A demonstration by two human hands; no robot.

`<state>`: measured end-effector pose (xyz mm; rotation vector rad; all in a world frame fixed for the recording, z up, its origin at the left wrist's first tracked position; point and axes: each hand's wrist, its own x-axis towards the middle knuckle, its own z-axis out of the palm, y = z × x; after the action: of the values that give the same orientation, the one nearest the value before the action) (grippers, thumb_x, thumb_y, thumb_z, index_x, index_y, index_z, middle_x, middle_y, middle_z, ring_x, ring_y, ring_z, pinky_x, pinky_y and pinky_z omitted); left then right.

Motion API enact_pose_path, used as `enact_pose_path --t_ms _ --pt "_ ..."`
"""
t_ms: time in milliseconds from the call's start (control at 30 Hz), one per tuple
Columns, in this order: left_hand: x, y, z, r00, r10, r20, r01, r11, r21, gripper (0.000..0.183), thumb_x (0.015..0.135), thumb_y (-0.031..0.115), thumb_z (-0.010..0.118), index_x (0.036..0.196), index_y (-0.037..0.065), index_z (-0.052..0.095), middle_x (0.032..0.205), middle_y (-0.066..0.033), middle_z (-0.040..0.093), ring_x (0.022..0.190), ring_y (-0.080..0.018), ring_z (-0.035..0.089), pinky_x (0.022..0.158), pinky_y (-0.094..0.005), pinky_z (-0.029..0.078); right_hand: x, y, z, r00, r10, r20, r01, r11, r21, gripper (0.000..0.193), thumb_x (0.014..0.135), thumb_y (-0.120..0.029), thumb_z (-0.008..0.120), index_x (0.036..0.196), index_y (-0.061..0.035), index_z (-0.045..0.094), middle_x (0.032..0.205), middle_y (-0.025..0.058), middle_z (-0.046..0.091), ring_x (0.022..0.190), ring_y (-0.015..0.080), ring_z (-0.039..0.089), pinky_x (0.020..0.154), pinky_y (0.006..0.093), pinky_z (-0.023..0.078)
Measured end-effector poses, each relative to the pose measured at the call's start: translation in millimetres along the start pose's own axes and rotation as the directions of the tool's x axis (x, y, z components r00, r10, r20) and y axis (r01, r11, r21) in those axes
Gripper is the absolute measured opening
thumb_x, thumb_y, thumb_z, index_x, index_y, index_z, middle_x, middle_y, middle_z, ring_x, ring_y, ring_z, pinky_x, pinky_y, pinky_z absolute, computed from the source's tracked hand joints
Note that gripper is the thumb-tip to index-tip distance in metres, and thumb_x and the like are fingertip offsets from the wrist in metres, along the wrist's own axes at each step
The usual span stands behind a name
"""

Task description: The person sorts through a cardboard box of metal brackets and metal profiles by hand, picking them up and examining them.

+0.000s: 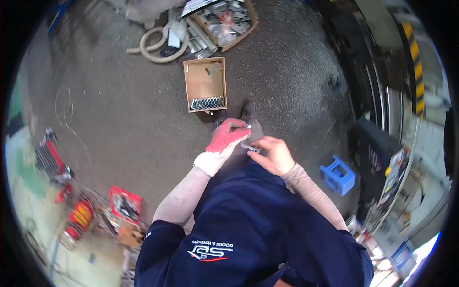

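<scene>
Clothing: dark blue work jacket fills the near middle, with pale sleeves on both forearms.
Left hand: left hand wears a red and white glove; its fingers are curled together, pinching the top edge of a grey glove.
Right hand: right hand is bare, its fingers closed on the lower edge of the grey glove, just right of the left hand.
Grey glove: held between both hands above the floor, in the middle of the scene.
Cardboard box: open, on the floor just beyond the hands, a row of small metal parts along its near edge.
Hose: pale, coiled, far left of the box.
Blue crate: on the floor, right of the right forearm.
Red case: near left, among scattered tools.
</scene>
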<state>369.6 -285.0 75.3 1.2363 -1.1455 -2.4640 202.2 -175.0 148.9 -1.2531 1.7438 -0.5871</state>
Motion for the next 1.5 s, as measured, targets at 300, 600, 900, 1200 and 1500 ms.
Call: enact_pose_path --t_ms 300,600,900,1200,1500 --pt "88.7 -145.0 -55.3 0.638 -0.424 -0.643 -0.092 0.787 -0.61 0.04 0.098 0.04 0.062 0.119 0.007 0.06 0.109 -0.0076 0.064 0.095 -0.0173 0.063 0.085 -0.0311 0.051 213.1 176.7 89.6 0.862 0.326 0.387 -0.483 0.76 0.436 0.029 0.088 -0.022 0.072 0.103 0.0023 0.065 0.081 0.0105 0.07 0.069 0.0152 0.064 0.067 0.0341 0.053" --pt "244.4 -406.3 -53.2 0.686 -0.56 -0.465 0.147 0.732 -0.665 0.04 0.095 0.037 0.067 0.12 0.007 0.063 0.102 -0.0053 0.071 0.087 -0.0173 0.068 0.08 -0.0338 0.052 507.9 389.4 335.3 0.91 0.404 0.095 -0.411 0.909 0.07 0.029 0.081 -0.03 0.071 0.092 -0.0031 0.071 0.086 0.0157 0.074 0.08 0.0276 0.073 0.077 0.0387 0.056" --pt "326.7 -383.9 -83.0 0.73 -0.619 -0.29 0.081 0.5 -0.862 0.034 0.094 0.025 0.068 0.121 0.005 0.063 0.105 -0.0078 0.067 0.084 -0.0144 0.063 0.082 -0.0294 0.05 658.7 479.7 480.0 0.935 0.251 -0.25 -0.304 0.932 -0.199 0.04 0.083 -0.039 0.072 0.099 -0.0023 0.071 0.097 0.0206 0.073 0.095 0.0391 0.07 0.087 0.0429 0.055" --pt "324.7 -375.9 -98.9 0.668 -0.707 -0.234 0.08 0.38 -0.922 0.029 0.096 0.024 0.067 0.118 0.006 0.063 0.101 -0.0067 0.068 0.087 -0.0138 0.065 0.083 -0.0292 0.05 659.9 506.0 517.9 0.941 0.34 0.002 -0.332 0.918 0.216 0.063 0.081 -0.025 0.068 0.137 -0.0004 0.054 0.129 0.026 0.063 0.12 0.0391 0.061 0.103 0.0403 0.047" --pt "327.9 -369.8 -106.2 0.668 -0.711 -0.219 0.119 0.393 -0.912 0.032 0.096 0.032 0.068 0.117 0.008 0.064 0.103 -0.006 0.068 0.091 -0.0156 0.066 0.088 -0.0307 0.049 672.7 517.9 517.5 0.955 0.295 -0.014 -0.278 0.912 0.301 0.072 0.085 -0.01 0.065 0.15 0.0018 0.036 0.142 0.0208 0.053 0.121 0.0323 0.06 0.1 0.0364 0.048"
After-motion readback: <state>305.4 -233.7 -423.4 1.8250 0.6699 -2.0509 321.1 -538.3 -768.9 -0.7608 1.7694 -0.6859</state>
